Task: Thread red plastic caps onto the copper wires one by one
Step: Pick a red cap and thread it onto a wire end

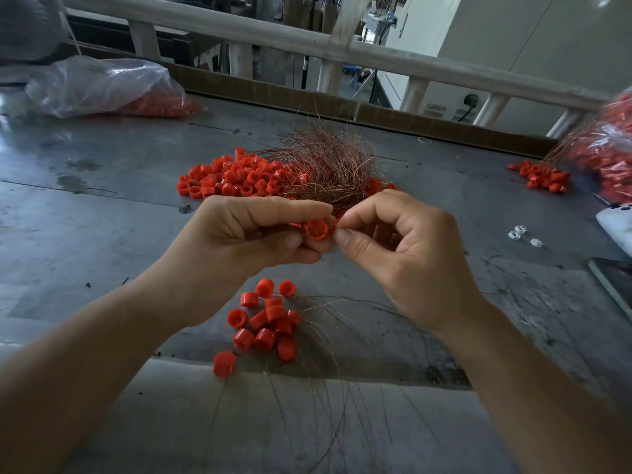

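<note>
Here, from above, two bare forearms over a grey table (102, 206). Left grip (246, 234) closed round one red cap (316, 229), thumb beneath, fingers on top, open end toward the camera, held above the table at mid-frame. Right grip (403, 254) pinched narrow, thumb and forefinger tip to tip, touching the cap's right edge; probably on a single copper wire, too fine to make out. Behind both grips, a bushy bundle of copper wires (328, 165), converging just above the cap. Left of that, a loose pile of caps (232, 179). Nearer the body, a small cluster of caps (266, 323), apparently already on wires, with thin strands fanning toward the lower edge. Far left, a clear plastic bag (102, 87) holding more caps. Cap likely light, hard and slippery: best held by the side wall, hole left clear. Wire likely springy and easily kinked: best pinched close behind the tip.
</note>
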Motion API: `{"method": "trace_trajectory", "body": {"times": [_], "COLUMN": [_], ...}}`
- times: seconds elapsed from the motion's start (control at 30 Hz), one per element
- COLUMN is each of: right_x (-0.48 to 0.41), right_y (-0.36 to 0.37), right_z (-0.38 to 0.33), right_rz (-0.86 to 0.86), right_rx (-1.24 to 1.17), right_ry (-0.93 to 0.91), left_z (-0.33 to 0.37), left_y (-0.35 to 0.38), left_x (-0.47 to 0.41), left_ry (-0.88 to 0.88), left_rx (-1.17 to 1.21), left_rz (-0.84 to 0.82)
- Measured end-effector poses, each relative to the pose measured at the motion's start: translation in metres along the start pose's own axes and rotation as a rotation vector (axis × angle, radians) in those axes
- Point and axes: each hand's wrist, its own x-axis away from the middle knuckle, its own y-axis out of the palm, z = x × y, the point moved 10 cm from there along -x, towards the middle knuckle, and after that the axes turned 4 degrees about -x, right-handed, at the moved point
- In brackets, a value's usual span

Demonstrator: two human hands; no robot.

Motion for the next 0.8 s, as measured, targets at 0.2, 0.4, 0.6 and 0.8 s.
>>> {"method": "trace_trajectory", "body": {"times": [0.2,0.4,0.6,0.8], "right_x": [0.000,0.001,0.000,0.002], "right_y": [-0.001,-0.001,-0.001,0.010], "right_z": [0.001,0.000,0.001,0.001], "right_rz": [0.001,0.001,-0.011,-0.078], "right_rx": [0.004,-0.004,-0.011,0.013], "right_ry": [0.010,0.007,0.023,0.029], "left_z": [0.002,0.003,0.003,0.000], "left_y": [-0.001,-0.003,-0.002,0.002], "left_x": [0.001,0.001,0.000,0.000], "left_ry": [0.006,0.003,-0.018,-0.055], "left_rx": [-0.007,0.017,0.120,0.219], "left_rz": [0.014,0.040,0.044,0.028]}}
